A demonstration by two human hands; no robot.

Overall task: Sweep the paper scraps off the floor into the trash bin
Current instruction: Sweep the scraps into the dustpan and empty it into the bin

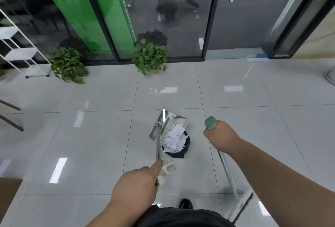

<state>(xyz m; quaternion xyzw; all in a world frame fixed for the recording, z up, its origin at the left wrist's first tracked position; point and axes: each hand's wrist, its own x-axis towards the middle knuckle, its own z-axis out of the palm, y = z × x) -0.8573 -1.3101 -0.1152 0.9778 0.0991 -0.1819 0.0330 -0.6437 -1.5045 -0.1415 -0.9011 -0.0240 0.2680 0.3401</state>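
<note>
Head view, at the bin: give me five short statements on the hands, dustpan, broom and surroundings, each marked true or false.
1. The left hand grips the handle of the dustpan. True.
2. The dustpan lies flat on the floor. False: it is tipped up over the trash bin, with the paper scraps heaped at its mouth above the bin.
3. The right hand holds the broom just below its green top. True.
4. The broom head is raised over the bin. False: the broom head sits down at the floor, to the right of the person's shoe.
5. Two potted plants stand along the glass wall. True.
</note>
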